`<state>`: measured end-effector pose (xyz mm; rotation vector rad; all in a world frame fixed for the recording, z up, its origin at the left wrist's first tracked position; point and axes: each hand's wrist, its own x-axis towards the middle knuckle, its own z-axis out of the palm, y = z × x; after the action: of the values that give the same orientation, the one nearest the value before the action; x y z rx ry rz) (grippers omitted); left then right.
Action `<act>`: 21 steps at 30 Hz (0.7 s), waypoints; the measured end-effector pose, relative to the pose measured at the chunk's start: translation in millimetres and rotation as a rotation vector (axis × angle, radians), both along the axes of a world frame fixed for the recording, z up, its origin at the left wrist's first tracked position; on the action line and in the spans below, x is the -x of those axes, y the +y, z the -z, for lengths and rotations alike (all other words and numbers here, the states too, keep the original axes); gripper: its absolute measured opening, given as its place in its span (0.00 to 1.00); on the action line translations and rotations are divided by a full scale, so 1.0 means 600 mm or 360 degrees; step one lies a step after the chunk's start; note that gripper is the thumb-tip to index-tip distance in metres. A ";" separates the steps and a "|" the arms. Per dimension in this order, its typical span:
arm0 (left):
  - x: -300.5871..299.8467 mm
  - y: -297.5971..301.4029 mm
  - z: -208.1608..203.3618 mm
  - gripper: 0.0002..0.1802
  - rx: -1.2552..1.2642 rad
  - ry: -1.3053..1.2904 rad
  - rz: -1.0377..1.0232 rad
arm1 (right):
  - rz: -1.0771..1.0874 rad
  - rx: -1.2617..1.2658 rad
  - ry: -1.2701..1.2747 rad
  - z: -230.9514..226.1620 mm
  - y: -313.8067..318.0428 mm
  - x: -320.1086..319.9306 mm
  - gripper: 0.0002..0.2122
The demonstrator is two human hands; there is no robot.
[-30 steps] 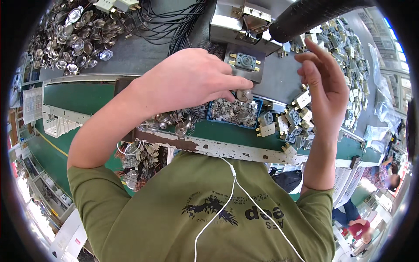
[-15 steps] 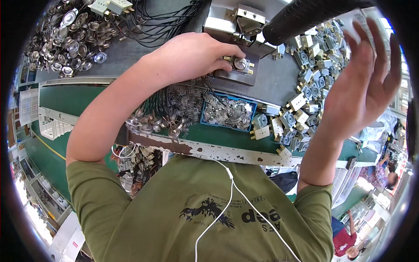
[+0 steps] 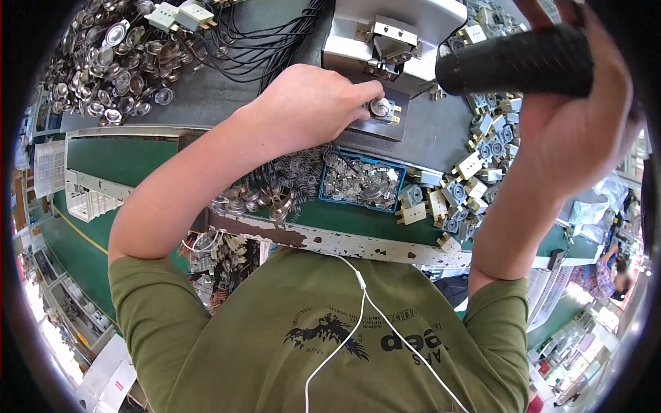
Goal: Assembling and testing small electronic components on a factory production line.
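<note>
Thumb and forefinger of my left hand [image 3: 313,103] pinch the side of a small part with a round metal disc and brass terminals [image 3: 382,109]. The part lies on a dark metal block [image 3: 385,131] below the head of a metal press [image 3: 396,41]. At the upper right, my right hand [image 3: 578,131] is around the outer end of a thick black lever handle [image 3: 513,63]. The handle crosses in front of its palm, and its fingertips run out of the picture.
Round metal discs [image 3: 113,72] are heaped at the far left, beside black wires [image 3: 268,41]. A blue tray [image 3: 359,204] of small metal pieces sits nearer me, next to loose springs [image 3: 299,172]. Grey parts with brass terminals [image 3: 482,148] are piled on the right.
My right hand was raised and spread, apart from the lever handle; now it is on it. The handle's outer end has swung down toward me. My left hand stays at the part.
</note>
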<state>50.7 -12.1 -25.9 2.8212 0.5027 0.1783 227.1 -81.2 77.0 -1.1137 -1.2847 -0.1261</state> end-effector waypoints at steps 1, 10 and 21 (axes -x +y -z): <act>0.001 0.000 0.001 0.14 -0.0002 -0.0005 -0.0012 | -0.0023 -0.0008 0.0041 0.000 0.001 0.003 0.11; -0.003 0.000 -0.001 0.11 0.0045 0.0109 -0.0020 | -0.0246 -0.0106 0.0407 -0.004 0.015 0.033 0.09; -0.001 0.000 0.002 0.11 0.0078 0.0099 0.0028 | -0.0224 -0.0104 0.0519 0.017 0.033 0.034 0.07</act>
<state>51.2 -11.8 -26.9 2.7897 0.4886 0.0743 206.8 -61.2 66.5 -0.9402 -1.0539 0.1149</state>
